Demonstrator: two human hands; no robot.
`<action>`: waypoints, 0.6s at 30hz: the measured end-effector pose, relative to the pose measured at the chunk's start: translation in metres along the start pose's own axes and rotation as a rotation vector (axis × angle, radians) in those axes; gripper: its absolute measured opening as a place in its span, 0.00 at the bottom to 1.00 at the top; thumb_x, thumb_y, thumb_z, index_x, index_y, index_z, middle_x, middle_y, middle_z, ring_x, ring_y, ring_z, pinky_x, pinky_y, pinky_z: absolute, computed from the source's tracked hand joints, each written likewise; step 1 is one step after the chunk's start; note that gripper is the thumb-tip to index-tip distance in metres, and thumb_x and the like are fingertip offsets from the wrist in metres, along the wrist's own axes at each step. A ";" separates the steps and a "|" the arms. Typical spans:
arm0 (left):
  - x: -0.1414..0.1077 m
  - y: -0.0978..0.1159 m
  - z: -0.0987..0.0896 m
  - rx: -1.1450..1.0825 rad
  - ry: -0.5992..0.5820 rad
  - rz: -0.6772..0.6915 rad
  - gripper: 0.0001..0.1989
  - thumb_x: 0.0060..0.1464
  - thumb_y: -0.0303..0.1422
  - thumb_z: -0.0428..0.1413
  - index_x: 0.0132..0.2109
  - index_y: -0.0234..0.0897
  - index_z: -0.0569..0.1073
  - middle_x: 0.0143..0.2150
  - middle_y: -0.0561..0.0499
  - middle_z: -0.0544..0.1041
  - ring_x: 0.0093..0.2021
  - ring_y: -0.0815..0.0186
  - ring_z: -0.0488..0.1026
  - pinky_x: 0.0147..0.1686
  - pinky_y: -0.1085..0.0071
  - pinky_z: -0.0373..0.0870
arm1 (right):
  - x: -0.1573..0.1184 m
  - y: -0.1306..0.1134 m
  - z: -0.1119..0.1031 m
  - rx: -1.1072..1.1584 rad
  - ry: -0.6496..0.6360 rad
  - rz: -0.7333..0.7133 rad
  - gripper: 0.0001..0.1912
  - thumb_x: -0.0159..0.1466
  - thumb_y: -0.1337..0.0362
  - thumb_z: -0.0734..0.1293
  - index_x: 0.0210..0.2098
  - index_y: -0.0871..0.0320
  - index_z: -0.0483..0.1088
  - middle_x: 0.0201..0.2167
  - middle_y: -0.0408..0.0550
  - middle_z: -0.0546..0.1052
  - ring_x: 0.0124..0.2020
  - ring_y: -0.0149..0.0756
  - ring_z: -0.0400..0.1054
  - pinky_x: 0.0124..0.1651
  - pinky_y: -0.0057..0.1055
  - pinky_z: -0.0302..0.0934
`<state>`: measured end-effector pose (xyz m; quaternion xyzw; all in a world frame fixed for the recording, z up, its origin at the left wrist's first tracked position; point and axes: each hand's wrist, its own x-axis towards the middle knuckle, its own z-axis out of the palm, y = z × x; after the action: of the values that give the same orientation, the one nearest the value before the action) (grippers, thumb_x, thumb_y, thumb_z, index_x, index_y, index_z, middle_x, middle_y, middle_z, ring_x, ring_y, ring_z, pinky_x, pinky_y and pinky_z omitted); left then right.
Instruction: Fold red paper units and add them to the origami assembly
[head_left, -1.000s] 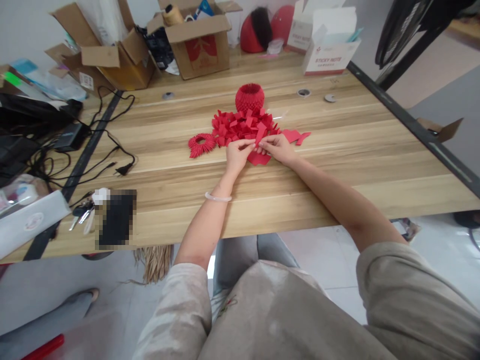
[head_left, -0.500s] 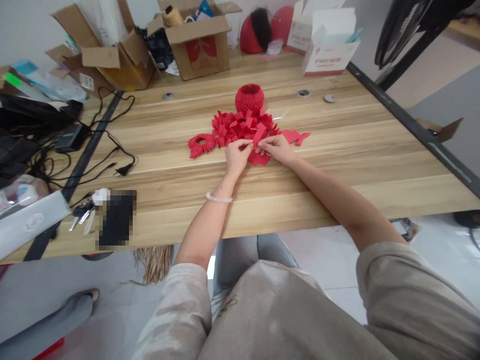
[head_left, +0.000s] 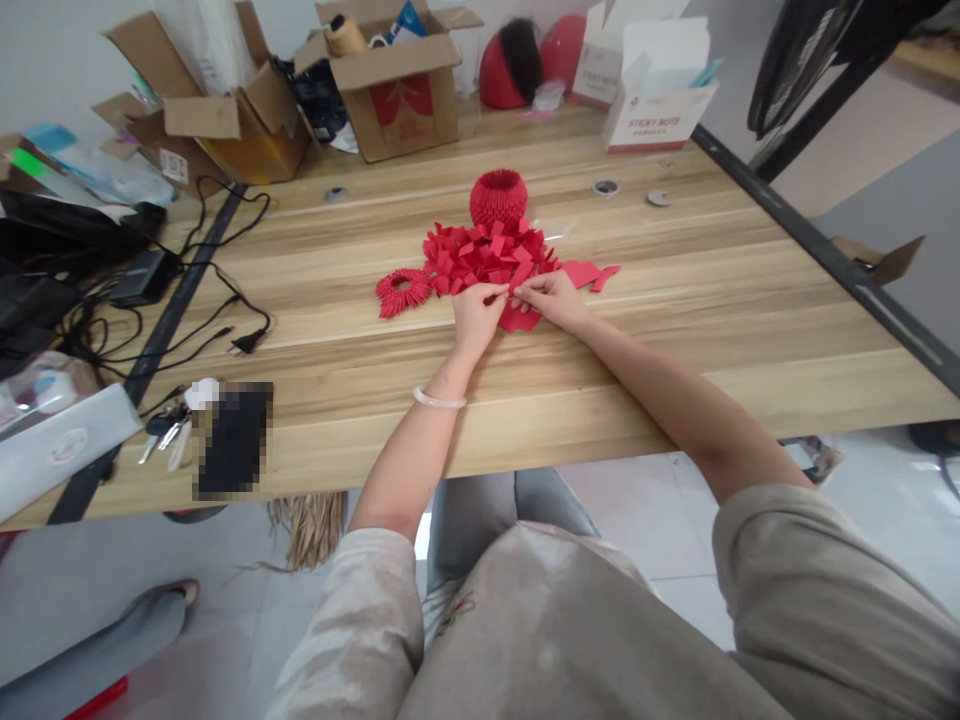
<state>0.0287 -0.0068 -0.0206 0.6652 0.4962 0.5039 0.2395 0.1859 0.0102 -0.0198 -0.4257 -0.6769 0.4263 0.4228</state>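
Between my hands, in the head view, a small red paper piece (head_left: 519, 278) is pinched. My left hand (head_left: 477, 315), below a pale bangle (head_left: 439, 399), closes its fingertips on the paper's left side. From the right, my right hand (head_left: 553, 298) pinches the same paper. Just behind the fingertips lies a heap of loose folded red paper pieces (head_left: 480, 255). A round red vase-like form (head_left: 499, 198) made of folded paper stands behind the heap. To the left lies a small red paper ring (head_left: 403, 290). Flat red sheets (head_left: 519, 319) show under my hands.
More flat red paper (head_left: 585, 273) lies right of the heap. Cardboard boxes (head_left: 397, 105) and a sticky note box (head_left: 660, 115) stand along the back. Black cables (head_left: 217, 290), keys (head_left: 171, 430) and a blurred dark object (head_left: 234, 440) are at the left.
The red paper between my fingers stood up as a longer strip before and now shows smaller and lower. My hands have barely shifted.
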 end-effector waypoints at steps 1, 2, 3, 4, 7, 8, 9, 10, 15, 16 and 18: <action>0.000 0.000 0.000 0.013 -0.002 0.006 0.07 0.48 0.25 0.57 0.35 0.35 0.79 0.36 0.46 0.80 0.38 0.65 0.76 0.44 0.68 0.71 | 0.000 0.000 0.000 -0.002 0.001 0.002 0.18 0.55 0.51 0.67 0.24 0.61 0.73 0.24 0.49 0.77 0.21 0.28 0.65 0.28 0.25 0.61; 0.000 0.000 0.000 0.025 -0.002 0.011 0.07 0.48 0.25 0.57 0.35 0.35 0.79 0.36 0.46 0.80 0.38 0.65 0.76 0.44 0.68 0.71 | 0.000 -0.001 0.000 -0.005 0.001 0.003 0.19 0.54 0.50 0.67 0.24 0.61 0.73 0.24 0.49 0.77 0.21 0.28 0.65 0.28 0.25 0.61; 0.000 0.001 0.000 0.036 0.000 0.015 0.07 0.49 0.25 0.57 0.35 0.35 0.79 0.36 0.47 0.80 0.38 0.65 0.76 0.44 0.68 0.71 | 0.000 -0.001 0.000 -0.008 0.000 0.004 0.19 0.54 0.49 0.67 0.24 0.61 0.73 0.23 0.49 0.77 0.22 0.28 0.65 0.28 0.25 0.61; -0.001 0.001 0.000 0.044 0.002 0.022 0.07 0.49 0.25 0.57 0.35 0.35 0.79 0.36 0.47 0.80 0.37 0.66 0.76 0.43 0.69 0.71 | 0.000 0.000 0.000 -0.011 -0.002 0.004 0.20 0.54 0.49 0.67 0.23 0.61 0.73 0.23 0.49 0.77 0.22 0.28 0.66 0.28 0.25 0.61; -0.001 0.001 0.000 0.050 -0.001 0.049 0.07 0.49 0.25 0.56 0.35 0.34 0.79 0.35 0.46 0.80 0.36 0.66 0.76 0.42 0.70 0.72 | 0.001 0.001 -0.001 -0.016 -0.002 0.009 0.22 0.52 0.46 0.68 0.23 0.61 0.73 0.22 0.49 0.76 0.23 0.30 0.67 0.29 0.26 0.62; -0.001 0.001 0.001 0.052 -0.004 0.058 0.07 0.49 0.25 0.56 0.34 0.34 0.79 0.34 0.47 0.80 0.36 0.66 0.76 0.41 0.70 0.72 | 0.001 0.002 -0.001 -0.018 0.002 0.011 0.22 0.52 0.45 0.68 0.23 0.61 0.73 0.21 0.49 0.76 0.23 0.31 0.67 0.29 0.27 0.62; -0.001 0.001 0.001 0.054 -0.006 0.066 0.07 0.48 0.25 0.56 0.34 0.34 0.79 0.34 0.47 0.80 0.36 0.66 0.76 0.41 0.70 0.72 | 0.001 0.003 -0.001 -0.020 0.006 0.013 0.22 0.51 0.45 0.68 0.23 0.61 0.74 0.21 0.49 0.76 0.23 0.31 0.67 0.29 0.27 0.62; -0.001 0.000 0.001 0.058 -0.006 0.071 0.07 0.48 0.25 0.56 0.34 0.35 0.79 0.34 0.47 0.80 0.36 0.66 0.76 0.41 0.70 0.72 | 0.001 0.004 -0.001 -0.022 0.008 0.013 0.23 0.51 0.44 0.68 0.23 0.61 0.74 0.20 0.49 0.76 0.23 0.31 0.67 0.29 0.27 0.62; -0.001 0.000 0.002 0.061 -0.006 0.082 0.07 0.48 0.25 0.56 0.33 0.36 0.79 0.34 0.48 0.80 0.36 0.67 0.76 0.41 0.70 0.72 | 0.002 0.005 -0.001 -0.012 -0.002 -0.003 0.23 0.51 0.44 0.67 0.23 0.61 0.73 0.20 0.49 0.76 0.22 0.31 0.67 0.28 0.27 0.61; -0.001 0.000 0.002 0.058 -0.008 0.083 0.07 0.48 0.25 0.56 0.33 0.35 0.79 0.34 0.48 0.80 0.36 0.67 0.76 0.41 0.70 0.72 | 0.002 0.005 -0.001 -0.008 -0.002 -0.008 0.23 0.51 0.44 0.67 0.23 0.61 0.73 0.20 0.49 0.76 0.22 0.30 0.66 0.28 0.27 0.61; -0.001 0.000 0.001 0.051 -0.012 0.081 0.07 0.48 0.25 0.56 0.34 0.35 0.79 0.34 0.48 0.80 0.36 0.67 0.76 0.41 0.70 0.72 | 0.002 0.005 -0.001 -0.003 0.001 -0.017 0.23 0.52 0.45 0.67 0.23 0.61 0.73 0.20 0.49 0.75 0.21 0.30 0.66 0.28 0.27 0.61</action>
<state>0.0299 -0.0074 -0.0217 0.6938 0.4800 0.4963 0.2050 0.1875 0.0139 -0.0241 -0.4209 -0.6811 0.4214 0.4259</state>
